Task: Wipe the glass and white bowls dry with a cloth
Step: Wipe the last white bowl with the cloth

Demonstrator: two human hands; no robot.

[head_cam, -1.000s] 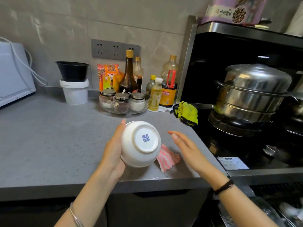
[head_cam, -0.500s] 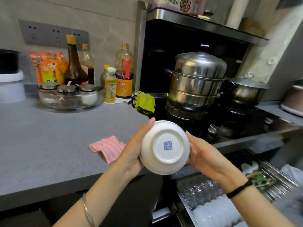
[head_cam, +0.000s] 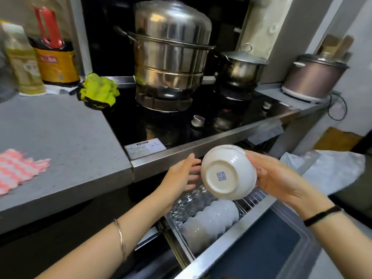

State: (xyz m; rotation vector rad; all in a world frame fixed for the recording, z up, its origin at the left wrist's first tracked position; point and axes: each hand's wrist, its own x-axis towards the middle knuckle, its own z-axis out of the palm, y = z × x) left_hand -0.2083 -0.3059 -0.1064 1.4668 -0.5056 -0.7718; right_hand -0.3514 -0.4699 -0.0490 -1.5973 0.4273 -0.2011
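Bowl (head_cam: 227, 174), white, sits centre-right of frame, base toward camera, gripped round its side by right hand (head_cam: 281, 178) over open drawer rack (head_cam: 231, 237), probably to stow beside stacked bowls (head_cam: 209, 224). Left hand (head_cam: 181, 174) flat-fingered just beside it, holding nothing. Pink cloth (head_cam: 18, 170) lies far left on worktop (head_cam: 70, 141).

Quick count. Hands x2: left hand (head_cam: 181, 175), right hand (head_cam: 275, 176). White bowl (head_cam: 228, 176) in hand, x1. Racked white bowls (head_cam: 209, 222): blurred row, no exact no. Glass bowls (head_cam: 189, 202): same, can't count. Pots x2: big steamer (head_cam: 171, 53), small lidded pot (head_cam: 240, 67). Rice cooker (head_cam: 314, 75) x1. Cloths x2: pink striped cloth (head_cam: 18, 170), yellow-green cloth (head_cam: 99, 90). Bottles x2: pale bottle (head_cam: 22, 63), orange-label bottle (head_cam: 54, 55). Stove knobs x2: near knob (head_cam: 198, 119), far knob (head_cam: 266, 105).
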